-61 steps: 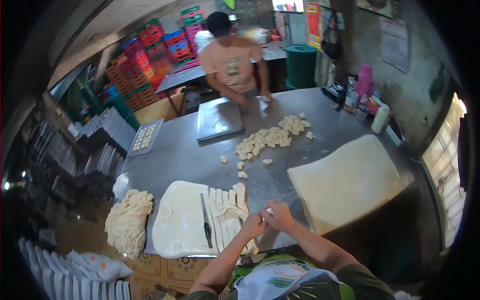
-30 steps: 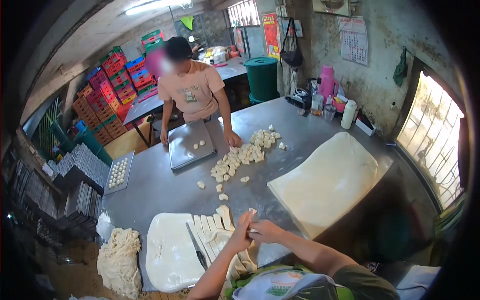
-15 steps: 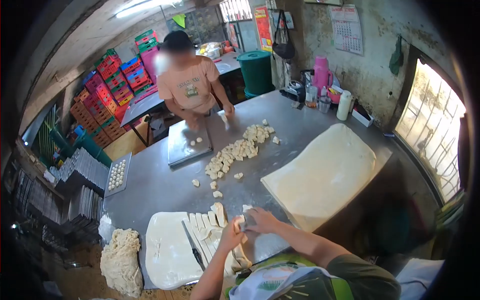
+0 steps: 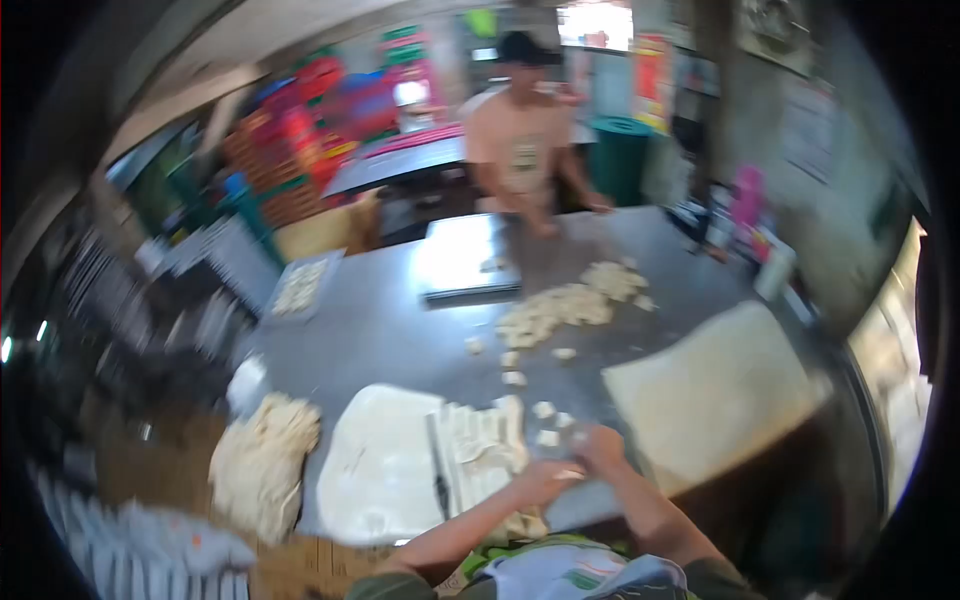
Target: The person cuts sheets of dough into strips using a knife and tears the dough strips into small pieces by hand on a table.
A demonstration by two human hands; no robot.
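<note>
My left hand [image 4: 545,482] is closed around a strip of dough [image 4: 570,474], only a pale bit of which shows. Close against it is my right hand [image 4: 598,448], its fingers smeared by motion. Just beyond both lie a few cut dough pieces [image 4: 548,438] on the metal table. To the left, cut dough strips [image 4: 485,440] border a thick dough slab [image 4: 375,460]. A knife [image 4: 438,470] with a dark handle rests along the slab's cut side.
A rough dough mound [image 4: 265,465] sits at the table's left end, a large dough sheet [image 4: 715,395] at the right. Across the table, a person [image 4: 520,140] stands behind a metal tray [image 4: 465,260] and a heap of dough pieces [image 4: 560,312]. Dough balls fill another tray [image 4: 325,300].
The camera view has swung left. My right hand, spread over a dough piece before, is now drawn in beside my left. More loose pieces show beyond my hands.
</note>
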